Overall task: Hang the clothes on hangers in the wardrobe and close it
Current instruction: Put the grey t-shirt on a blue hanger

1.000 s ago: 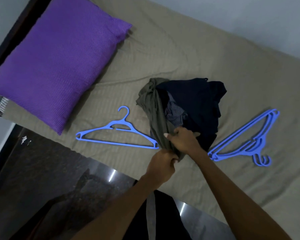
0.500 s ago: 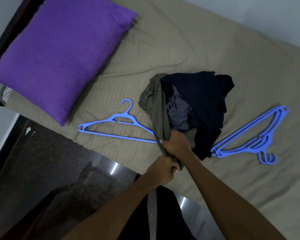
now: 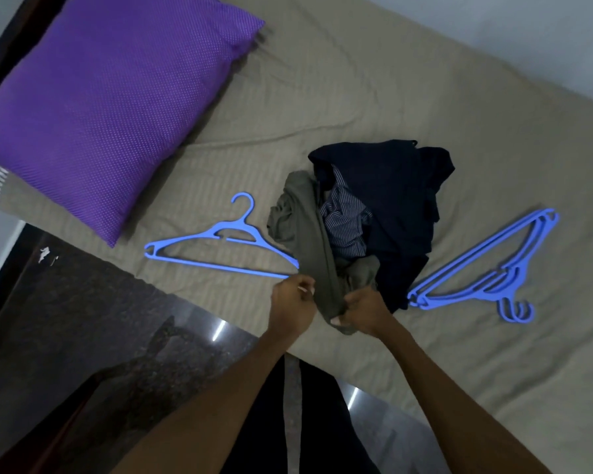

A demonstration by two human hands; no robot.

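The olive garment (image 3: pixel 308 241) lies at the left of the pile of clothes (image 3: pixel 384 213) on the bed (image 3: pixel 425 97), its near end gathered at the bed's front edge. A second ago both hands were bunched together on that end, the right one laid over the left. Now they have drawn apart: the right hand (image 3: pixel 363 307) grips the near end with curled fingers, thumb pinching the cloth, while the left hand (image 3: pixel 293 302) has shifted left, its fingers curled against the garment's left edge; whether it truly holds cloth is hard to tell, though it seems to pinch a fold. The garment has been tugged a little toward the person and its lower part stretched into a band between the hands.

That reads as the start of opening the garment out, finding a hem or neck so it can take a hanger. It is not yet free of the pile: its upper part is tucked against the striped shirt (image 3: pixel 344 220) and the dark clothes (image 3: pixel 391 186).

A single blue hanger (image 3: pixel 220 248) lies just left of the garment, its right tip close to the left hand. A stack of hangers (image 3: pixel 486 271) lies right of the pile. A purple pillow (image 3: pixel 110 97) sits at the far left. No wardrobe is in view, so the task is barely begun.
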